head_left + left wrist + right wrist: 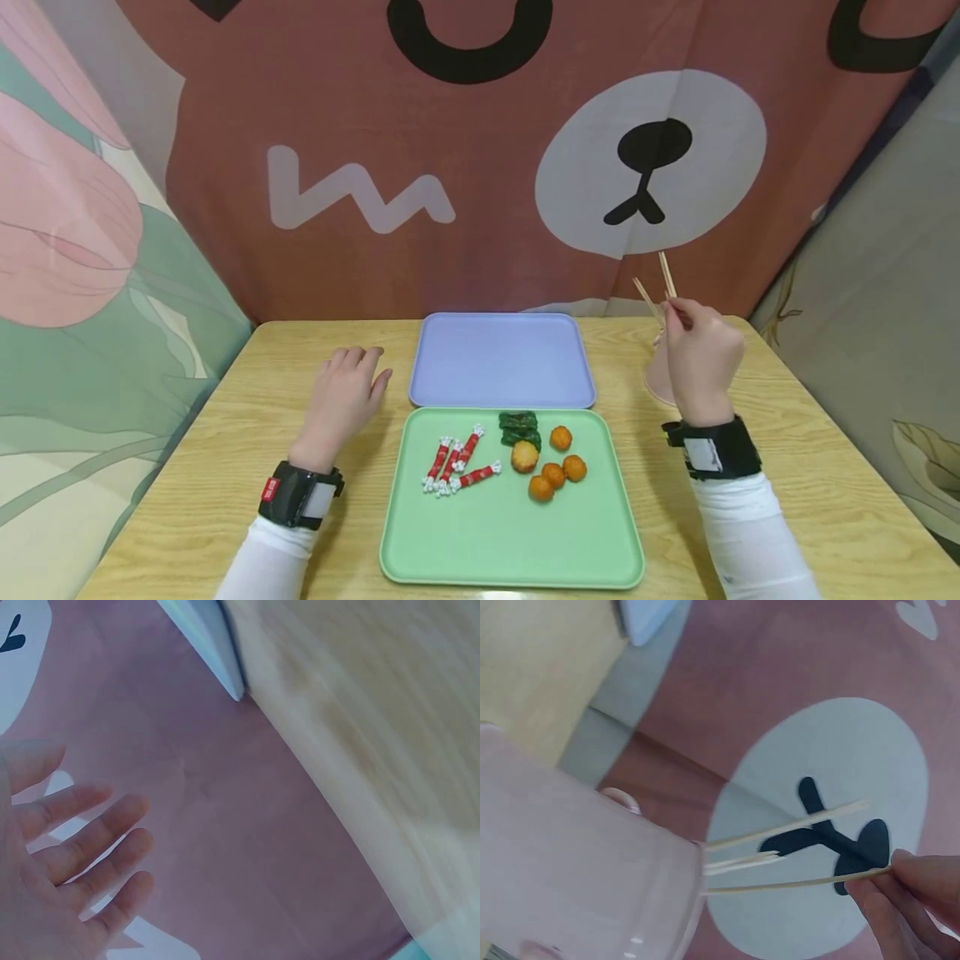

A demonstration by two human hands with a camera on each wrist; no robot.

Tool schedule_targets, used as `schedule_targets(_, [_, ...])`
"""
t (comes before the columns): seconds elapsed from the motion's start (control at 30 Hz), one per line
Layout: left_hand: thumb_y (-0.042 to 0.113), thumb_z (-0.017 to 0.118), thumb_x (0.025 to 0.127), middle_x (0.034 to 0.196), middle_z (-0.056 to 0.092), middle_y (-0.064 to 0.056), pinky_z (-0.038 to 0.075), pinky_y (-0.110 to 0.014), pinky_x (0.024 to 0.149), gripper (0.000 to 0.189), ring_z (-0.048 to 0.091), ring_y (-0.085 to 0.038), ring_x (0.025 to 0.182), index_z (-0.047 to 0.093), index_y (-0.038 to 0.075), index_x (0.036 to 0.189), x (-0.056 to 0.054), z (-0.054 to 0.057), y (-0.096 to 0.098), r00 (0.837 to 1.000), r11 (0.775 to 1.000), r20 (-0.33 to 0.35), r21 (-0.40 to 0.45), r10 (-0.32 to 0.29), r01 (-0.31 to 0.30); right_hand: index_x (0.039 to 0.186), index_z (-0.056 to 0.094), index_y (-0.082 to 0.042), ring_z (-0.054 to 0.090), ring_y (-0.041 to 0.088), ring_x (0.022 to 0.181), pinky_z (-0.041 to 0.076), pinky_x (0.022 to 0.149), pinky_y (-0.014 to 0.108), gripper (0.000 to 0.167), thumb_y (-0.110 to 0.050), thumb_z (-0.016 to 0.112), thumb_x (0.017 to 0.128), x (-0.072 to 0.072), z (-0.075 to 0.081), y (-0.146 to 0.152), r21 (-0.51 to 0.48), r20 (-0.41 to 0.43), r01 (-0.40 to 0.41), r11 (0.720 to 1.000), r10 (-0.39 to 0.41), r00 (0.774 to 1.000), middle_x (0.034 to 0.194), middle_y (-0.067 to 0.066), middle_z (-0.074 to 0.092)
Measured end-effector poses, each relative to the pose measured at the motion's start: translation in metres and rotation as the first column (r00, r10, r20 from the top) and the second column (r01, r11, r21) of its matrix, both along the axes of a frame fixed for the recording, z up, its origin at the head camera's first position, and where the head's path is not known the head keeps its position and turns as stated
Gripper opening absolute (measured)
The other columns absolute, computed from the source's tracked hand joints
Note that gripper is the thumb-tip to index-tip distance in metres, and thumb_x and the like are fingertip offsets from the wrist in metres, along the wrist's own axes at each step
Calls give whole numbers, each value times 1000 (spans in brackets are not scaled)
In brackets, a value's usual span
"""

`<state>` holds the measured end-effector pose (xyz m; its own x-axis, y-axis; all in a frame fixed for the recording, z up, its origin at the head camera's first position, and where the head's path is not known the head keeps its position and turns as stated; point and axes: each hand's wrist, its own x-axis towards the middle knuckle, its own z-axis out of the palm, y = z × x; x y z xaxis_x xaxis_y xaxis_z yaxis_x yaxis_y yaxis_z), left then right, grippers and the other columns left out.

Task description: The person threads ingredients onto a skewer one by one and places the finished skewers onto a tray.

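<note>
Pinching stick [795,886] in pink cup [600,862] with right hand [703,354], near tabletop's [810,467] far right corner; holding left hand [341,404] loose, empty, beside lavender tray's [502,362] left edge.

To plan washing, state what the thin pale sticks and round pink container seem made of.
Thin pale sticks: likely bamboo or wood, matte, given straw colour and no shine. Round pink container: smooth, glossy plastic or glazed ceramic; bright highlights on its side.

The back is filled by a brown cloth [491,167], a cartoon face printed across it! Flowered fabric [67,367] is seen at left, greyish cloth [862,292] at right, wood-grained table [232,425] below.
</note>
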<state>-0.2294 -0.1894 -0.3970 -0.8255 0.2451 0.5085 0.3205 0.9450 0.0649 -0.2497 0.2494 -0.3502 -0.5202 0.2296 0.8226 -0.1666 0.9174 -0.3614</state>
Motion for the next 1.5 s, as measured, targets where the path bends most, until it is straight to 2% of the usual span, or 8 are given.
schedule_targets(0.23, [29,60,92,102,62,-16,45,-48,81,37,54,-36,99,59,4,119,-7,6,12,999,1000,-18,12,-29,29,97,73,3,66,35,68,45,59,41,28,-23,64,90,11,14,-7,-43,-107,-7,999,2,994,84,22,71])
schedule_targets(0.37, [28,60,92,102,63,-16,44,-48,82,36,55,-36,99,59,4,119,-11,9,19,999,999,-29,15,-39,40,96,74,0,68,33,71,48,65,22,29,-26,64,90,16,22,-11,-102,-178,-39,994,20,984,85,20,72])
schedule_targets(0.47, [29,60,92,104,63,-16,44,-48,83,36,55,-35,100,59,5,119,-16,12,25,999,999,-30,16,-41,41,96,74,0,69,33,72,41,72,2,31,-29,64,90,20,26,-13,-132,-222,-68,989,37,974,86,20,72])
schedule_targets(0.57, [29,60,92,105,62,-15,45,-48,83,37,55,-35,101,59,5,120,-20,15,31,998,999,-28,21,-47,48,97,74,0,69,34,72,33,74,-5,31,-29,65,88,23,29,-15,-146,-254,-95,985,56,965,87,20,72])
schedule_targets(0.73, [31,58,93,106,61,-14,45,-47,82,37,53,-33,100,58,6,120,-26,21,40,997,997,-27,14,-70,71,96,75,-1,69,35,73,37,74,-3,28,-27,68,86,28,34,-18,-188,-302,-133,973,72,951,88,18,73])
schedule_targets(1.0, [32,56,94,103,62,-13,46,-43,77,36,54,-31,96,58,6,120,-33,35,59,990,993,-83,-9,-114,114,92,75,-1,70,33,72,44,73,2,27,-26,70,85,35,41,-20,-206,-384,-176,963,86,919,87,16,73])
schedule_targets(1.3, [30,57,94,106,61,-11,45,-41,80,35,53,-28,99,57,7,121,-39,56,83,982,986,-96,21,-165,168,89,75,0,67,-2,76,51,71,10,22,-21,73,82,36,44,-24,-237,-455,-305,922,172,874,84,15,73])
schedule_targets(1.5, [28,58,94,105,60,-10,45,-38,82,34,51,-26,99,57,5,120,-39,66,101,971,974,-93,44,-219,224,90,73,5,66,-7,74,50,68,8,18,-11,74,81,28,38,-26,-308,-400,-379,873,242,884,85,18,72])
